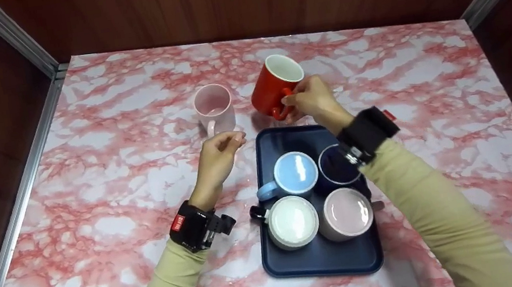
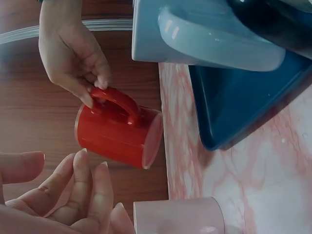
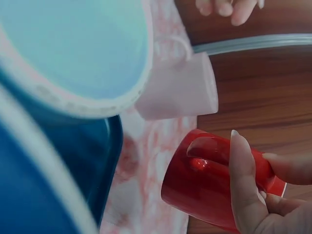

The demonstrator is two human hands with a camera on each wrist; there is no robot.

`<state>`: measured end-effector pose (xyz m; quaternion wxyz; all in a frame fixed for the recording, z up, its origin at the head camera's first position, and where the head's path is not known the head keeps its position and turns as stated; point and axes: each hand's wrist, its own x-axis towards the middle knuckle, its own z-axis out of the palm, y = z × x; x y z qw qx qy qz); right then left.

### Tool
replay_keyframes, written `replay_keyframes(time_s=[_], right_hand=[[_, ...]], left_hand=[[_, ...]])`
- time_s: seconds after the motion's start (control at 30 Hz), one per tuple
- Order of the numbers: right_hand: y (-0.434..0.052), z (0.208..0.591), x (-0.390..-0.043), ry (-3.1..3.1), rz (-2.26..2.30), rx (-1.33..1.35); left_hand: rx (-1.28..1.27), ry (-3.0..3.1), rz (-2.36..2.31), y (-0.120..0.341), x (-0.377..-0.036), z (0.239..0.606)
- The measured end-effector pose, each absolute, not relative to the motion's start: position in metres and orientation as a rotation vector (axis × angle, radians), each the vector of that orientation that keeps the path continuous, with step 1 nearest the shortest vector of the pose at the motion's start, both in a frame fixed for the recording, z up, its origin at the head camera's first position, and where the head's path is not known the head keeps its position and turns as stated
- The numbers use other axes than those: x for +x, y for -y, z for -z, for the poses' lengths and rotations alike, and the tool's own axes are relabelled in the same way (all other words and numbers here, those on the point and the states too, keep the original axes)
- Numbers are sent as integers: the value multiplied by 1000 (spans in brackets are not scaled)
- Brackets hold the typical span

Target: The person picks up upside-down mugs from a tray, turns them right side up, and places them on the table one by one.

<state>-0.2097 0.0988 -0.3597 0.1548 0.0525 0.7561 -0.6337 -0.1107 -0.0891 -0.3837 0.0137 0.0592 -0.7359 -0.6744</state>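
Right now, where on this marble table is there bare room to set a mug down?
Bare marble tabletop spreads left of the pale pink mug and the left hand, along the far edge, and right of the dark blue tray. It is crowded on the tray and just beyond it, where the right hand holds the tilted red mug.

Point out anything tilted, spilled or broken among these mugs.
Only the red mug is askew: the right hand holds it by its handle, tipped over beyond the tray. The pink mug stands upright. No spill or damage is visible.
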Motion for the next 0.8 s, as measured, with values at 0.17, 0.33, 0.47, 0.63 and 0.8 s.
replay_keyframes(time_s=[0.17, 0.33, 0.47, 0.63, 0.8], right_hand=[[-84, 367, -220, -2217, 1695, 180], [-74, 374, -225, -2243, 1628, 184], [-68, 380, -228, -2287, 1580, 206], [-60, 383, -229, -2306, 1543, 171], [-59, 382, -229, -2229, 1587, 157]], left_hand=[[196, 2350, 2054, 94, -108, 383], [204, 2391, 2012, 97, -106, 383], [210, 2407, 2005, 99, -105, 385], [237, 2415, 1988, 102, -103, 387], [228, 2417, 1996, 103, -103, 388]])
